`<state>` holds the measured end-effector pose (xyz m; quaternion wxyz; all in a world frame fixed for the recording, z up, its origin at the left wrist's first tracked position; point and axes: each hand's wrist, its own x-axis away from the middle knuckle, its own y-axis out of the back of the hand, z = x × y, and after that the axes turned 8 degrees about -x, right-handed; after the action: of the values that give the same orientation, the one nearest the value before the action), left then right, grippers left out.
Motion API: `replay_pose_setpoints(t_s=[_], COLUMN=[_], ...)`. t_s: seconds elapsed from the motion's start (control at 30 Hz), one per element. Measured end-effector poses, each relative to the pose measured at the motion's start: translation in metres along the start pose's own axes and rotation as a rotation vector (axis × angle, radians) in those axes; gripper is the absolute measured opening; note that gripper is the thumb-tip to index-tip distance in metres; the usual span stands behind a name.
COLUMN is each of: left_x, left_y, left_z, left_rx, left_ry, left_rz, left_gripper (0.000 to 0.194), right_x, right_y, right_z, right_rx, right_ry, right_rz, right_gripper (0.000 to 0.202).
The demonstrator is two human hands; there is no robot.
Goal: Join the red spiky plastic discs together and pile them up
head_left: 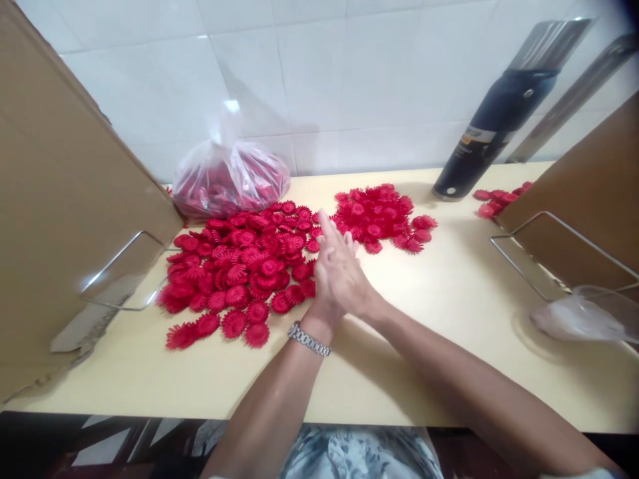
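Note:
My left hand [324,276], with a metal watch [309,338] on its wrist, is pressed palm to palm against my right hand [347,269] above the middle of the table. The right hand's fingers lie straight over the left ones. Whether anything is between the palms is hidden. A large spread of red, flower-like pieces with fringed edges [237,273] lies just left of my hands. Behind them to the right is a smaller heap of the same red pieces [374,213].
A tied clear bag [232,176] of red pieces stands by the tiled wall. Cardboard panels [64,166] flank the table [200,392], with wire frames [120,306] at both sides. A dark bottle [492,120] stands at the back right, and a plastic cup-like item [579,319] lies at the right.

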<state>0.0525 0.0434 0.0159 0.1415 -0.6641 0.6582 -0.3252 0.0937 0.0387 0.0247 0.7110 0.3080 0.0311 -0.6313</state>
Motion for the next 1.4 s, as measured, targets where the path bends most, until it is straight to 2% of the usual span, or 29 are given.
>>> replay_pose_setpoints(t_s=[0.1, 0.23, 0.37, 0.43, 0.53, 0.63, 0.73, 0.87, 0.97, 1.07, 1.13, 1.27, 1.33, 1.4], left_x=[-0.003, -0.008, -0.007, -0.004, -0.001, 0.003, 0.008, 0.017, 0.022, 0.024, 0.023, 0.022, 0.022, 0.022], left_y=[-0.003, -0.005, -0.006, -0.006, -0.005, -0.003, 0.001, 0.009, 0.018, 0.027, 0.030, 0.030, 0.029, 0.028], left_z=[0.003, -0.001, -0.012, -0.019, -0.027, -0.029, -0.027, -0.024, -0.024, -0.025, -0.024, -0.021, -0.019, -0.017], left_rx=[0.076, 0.023, -0.055, -0.068, -0.085, -0.120, -0.108, -0.127, -0.282, -0.556, -0.672, -0.527, -0.415, -0.351], left_ry=[0.027, 0.071, 0.209, 0.215, 0.142, 0.077, 0.042, 0.051, -0.001, -0.139, -0.184, -0.001, 0.063, 0.038], left_rz=[0.154, 0.068, 0.040, 0.049, 0.063, 0.042, 0.023, 0.132, 0.222, 0.178, 0.131, 0.110, 0.072, 0.021], left_gripper=[0.035, 0.018, 0.022, 0.022, 0.014, 0.009, 0.014, 0.034, 0.030, 0.018, 0.012, 0.011, 0.014, 0.014], right_x=[-0.020, -0.027, -0.016, -0.010, -0.001, 0.009, 0.016, 0.020, 0.022, 0.025, 0.026, 0.026, 0.026, 0.027], right_y=[0.010, 0.035, 0.056, 0.065, 0.080, 0.088, 0.084, 0.073, 0.069, 0.069, 0.069, 0.065, 0.061, 0.057], right_z=[-0.019, -0.043, -0.039, -0.033, -0.028, -0.027, -0.031, -0.039, -0.040, -0.037, -0.036, -0.041, -0.043, -0.044], right_rx=[0.098, 0.214, -0.114, -0.202, -0.176, -0.096, 0.058, 0.210, 0.215, 0.224, 0.244, 0.290, 0.388, 0.516], right_ry=[0.022, 0.062, -0.128, -0.197, -0.119, 0.066, 0.250, 0.424, 0.388, 0.271, 0.233, 0.275, 0.358, 0.467], right_rz=[-0.054, -0.174, -0.189, -0.194, -0.042, 0.126, 0.180, 0.064, 0.033, 0.093, 0.128, 0.102, -0.006, -0.108], right_gripper=[0.064, 0.062, 0.057, 0.046, 0.027, 0.030, 0.035, 0.021, 0.015, 0.024, 0.028, 0.024, 0.017, 0.013])
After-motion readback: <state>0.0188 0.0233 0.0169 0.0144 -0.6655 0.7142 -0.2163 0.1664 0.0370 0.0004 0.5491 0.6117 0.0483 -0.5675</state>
